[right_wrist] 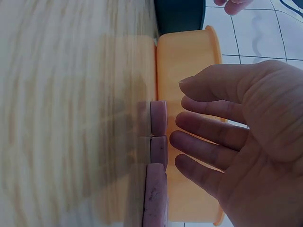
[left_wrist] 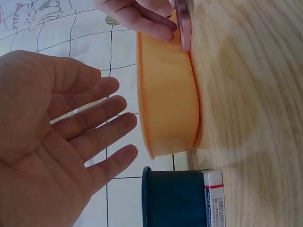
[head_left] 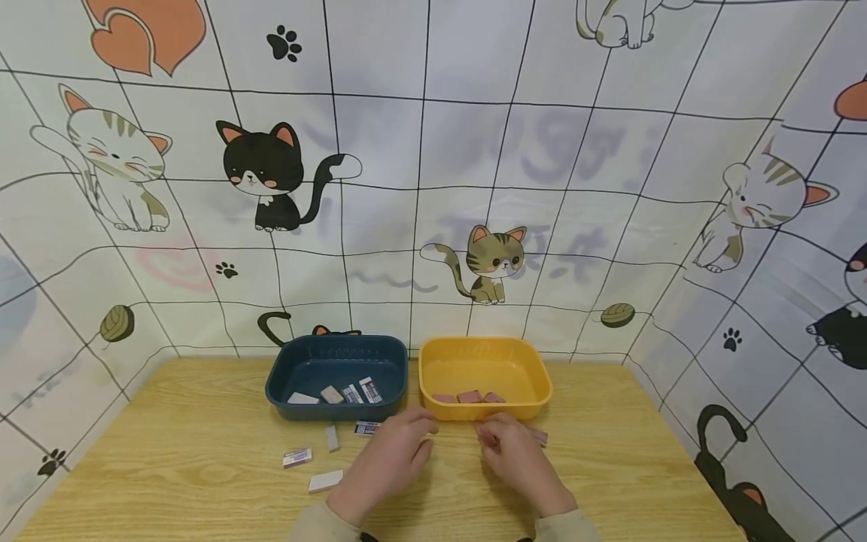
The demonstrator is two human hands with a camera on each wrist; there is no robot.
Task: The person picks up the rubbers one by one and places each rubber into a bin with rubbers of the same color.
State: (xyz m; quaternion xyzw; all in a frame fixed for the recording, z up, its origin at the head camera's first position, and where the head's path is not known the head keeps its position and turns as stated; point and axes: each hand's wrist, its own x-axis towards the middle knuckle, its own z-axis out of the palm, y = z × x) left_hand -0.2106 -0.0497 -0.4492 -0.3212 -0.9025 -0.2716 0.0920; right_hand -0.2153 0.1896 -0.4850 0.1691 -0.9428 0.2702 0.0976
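Observation:
My left hand (head_left: 396, 455) hovers over the table in front of the gap between the two bins, fingers spread and holding nothing. My right hand (head_left: 518, 455) is just in front of the yellow bin (head_left: 484, 411), its fingers relaxed and apart. Beside those fingers, pink erasers (right_wrist: 158, 118) stand in a row on the table along the bin's front wall; the right wrist view shows none gripped. More pink erasers (head_left: 469, 397) lie inside the yellow bin. The dark blue bin (head_left: 325, 412) holds several white erasers (head_left: 369, 389), some in printed sleeves.
Left of my left hand lie loose white erasers: a sleeved one (head_left: 297, 458), a small block (head_left: 332, 438) and a longer block (head_left: 327, 480), partly behind my wrist. A sleeved eraser (head_left: 367, 428) lies against the blue bin's front. A cat-print sheet (head_left: 379, 226) closes off the back.

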